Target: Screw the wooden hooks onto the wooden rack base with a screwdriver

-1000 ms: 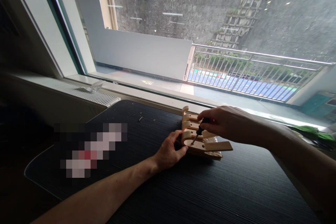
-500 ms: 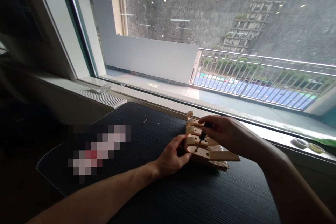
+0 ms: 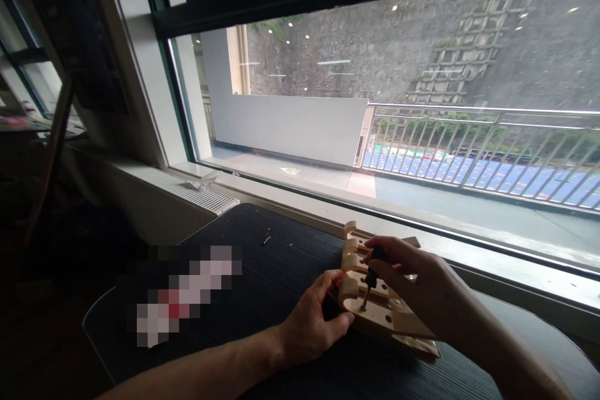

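"Going L to R, what've we got?"

"Far L, a pixelated item (image 3: 201, 281) on the dark table (image 3: 300, 262), can't ID it. Then a tiny loose bit (image 3: 267, 240), well apart from the work. Next, L hand (image 3: 312, 319)."

"Doing what?"

"Thumb & fingers closed round the curled L end of the hooked wooden pcs (image 3: 375, 315). They're in a row on the table, near the window ledge (image 3: 492, 261). Good hold imo, should stop the row twisting. Thumb's near the tip tho, so best kept low on the edge in case of a slip."

"& the screwdriver (image 3: 376, 262)?"

"Tip's down on the nearest pc, just R of its curl. Too small to tell if it's in a screw head. Shaft looks tilted, top to the R; I'd bring it more upright so it doesn't skate."

"R hand (image 3: 412, 267)?"

"Far R, fingers pinched narrow on the handle. I'd go w/ steady downward pressure, short slow turns, wrist in line w/ the shaft."
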Demonstrator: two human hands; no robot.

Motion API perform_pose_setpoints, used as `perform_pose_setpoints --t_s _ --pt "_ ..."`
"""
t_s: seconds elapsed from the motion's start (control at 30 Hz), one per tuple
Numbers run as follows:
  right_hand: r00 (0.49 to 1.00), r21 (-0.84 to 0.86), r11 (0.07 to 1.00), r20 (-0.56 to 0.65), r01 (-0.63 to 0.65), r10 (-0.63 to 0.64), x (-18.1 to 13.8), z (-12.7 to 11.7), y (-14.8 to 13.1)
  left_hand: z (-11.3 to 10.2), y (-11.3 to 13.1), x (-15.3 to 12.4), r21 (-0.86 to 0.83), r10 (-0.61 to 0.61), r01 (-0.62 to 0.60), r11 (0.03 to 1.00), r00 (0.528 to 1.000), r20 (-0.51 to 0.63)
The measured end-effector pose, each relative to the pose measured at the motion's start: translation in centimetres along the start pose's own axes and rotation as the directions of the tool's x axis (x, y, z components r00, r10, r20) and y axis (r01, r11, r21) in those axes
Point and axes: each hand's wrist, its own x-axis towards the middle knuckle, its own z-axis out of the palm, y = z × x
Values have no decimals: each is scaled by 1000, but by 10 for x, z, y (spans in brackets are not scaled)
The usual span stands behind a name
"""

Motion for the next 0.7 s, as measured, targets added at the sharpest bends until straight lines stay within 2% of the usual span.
perform_pose_setpoints --t_s 0.33,0.53,0.7 --pt "998 3 1000 -62 17 -17 -3 1 0 2 -8 0 26 -18 18 999 1000 -4" --pt "993 -6 999 -113 36 -36 -3 3 0 0 -9 2 5 21 -21 1000 1000 19" --pt "994 -43 998 -104 39 -43 -5 -1 -4 2 -7 0 26 8 -8 1000 1000 -4"
